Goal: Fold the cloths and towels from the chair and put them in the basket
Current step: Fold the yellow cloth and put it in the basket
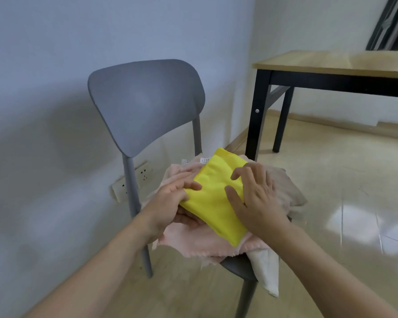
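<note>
A folded yellow cloth (214, 193) lies on a heap of pale pink towels (193, 242) that covers the seat of a grey chair (145, 104); the chair stands against the wall, with a wood-topped table (331, 63) toward 2 o'clock of it. The left hand (170, 203) grips the cloth's edge at 9 o'clock, fingers curled over the top and thumb apparently beneath. The right hand (255, 196) rests on the cloth's 3 o'clock side, fingers spread and slightly bent, pressing rather than pinching. The step in hand appears to be the flattening of the last fold, or the start of lifting the cloth away. Risks, as judged from this arrangement: the fold may spring open if the cloth is lifted by one edge only; the pink towels, which overhang the seat toward 6 o'clock, may be dragged off with it; a cream towel (265, 271) already hangs below the seat at 5 o'clock and could slide to the floor. Not shown: the basket, which lies outside the view, so the path to it cannot be judged. The number of layers in the yellow cloth, the count of towels in the heap, and the print on the small white labels at 12 o'clock cannot be made out.
</note>
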Motion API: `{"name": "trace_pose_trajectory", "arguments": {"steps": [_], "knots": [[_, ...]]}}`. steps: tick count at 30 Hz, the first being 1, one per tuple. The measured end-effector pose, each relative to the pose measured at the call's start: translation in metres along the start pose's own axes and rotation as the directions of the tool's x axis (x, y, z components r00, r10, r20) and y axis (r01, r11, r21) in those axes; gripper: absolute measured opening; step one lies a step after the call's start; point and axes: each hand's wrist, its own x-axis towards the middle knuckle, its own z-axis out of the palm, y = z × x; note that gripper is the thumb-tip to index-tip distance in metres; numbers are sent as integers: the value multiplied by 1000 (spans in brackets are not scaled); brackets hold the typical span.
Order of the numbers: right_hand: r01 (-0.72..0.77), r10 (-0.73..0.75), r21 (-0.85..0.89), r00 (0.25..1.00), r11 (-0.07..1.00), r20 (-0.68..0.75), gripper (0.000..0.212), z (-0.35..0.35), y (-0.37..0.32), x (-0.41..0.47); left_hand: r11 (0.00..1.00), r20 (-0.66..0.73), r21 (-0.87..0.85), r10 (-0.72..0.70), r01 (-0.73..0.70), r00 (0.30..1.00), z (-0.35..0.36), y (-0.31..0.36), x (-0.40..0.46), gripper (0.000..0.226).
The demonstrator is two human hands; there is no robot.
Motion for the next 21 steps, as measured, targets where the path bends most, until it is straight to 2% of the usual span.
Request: {"name": "trace_pose_trajectory", "arguments": {"steps": [2, 5, 7, 9, 12, 15, 17, 20, 21], "knots": [[22, -25, 34, 995, 999, 95, 35, 0, -2, -19, 1000, 18, 12, 18, -18, 1000, 2, 3, -5, 46], [-11, -15, 99, 966, 995, 259, 61, -7, -3, -40, 966, 16, 244, 85, -86, 996, 10, 6, -12, 55], [-21, -7, 99, 963, 995, 270, 82, -12, -5, -53, 926, 15, 355, 129, -126, 991, 14, 8, -16, 51], [-8, 5, 16, 980, 1000, 197, 91, -11, -10, -69, 924, -8, 363, 134, -122, 991, 16, 11, -19, 47], [-31, 39, -79, 993, 996, 113, 76, -8, -14, -81, 930, -30, 355, 116, -98, 993, 21, 18, -24, 42], [-42, 44, -48, 998, 998, 46, 43, -10, -10, -83, 874, 5, 463, 161, -145, 987, 27, 27, -29, 40], [-70, 69, 57, 998, 996, 6, 21, -16, -7, -81, 825, 13, 534, 208, -183, 978, 28, 31, -31, 35], [-121, 120, 282, 993, 952, 22, 26, -24, -2, -75, 751, -12, 624, 284, -214, 959, 25, 33, -23, 11], [-146, 145, 363, 989, 920, 31, 27, -27, -1, -72, 734, -28, 646, 297, -209, 955, 24, 32, -18, 16]]}}
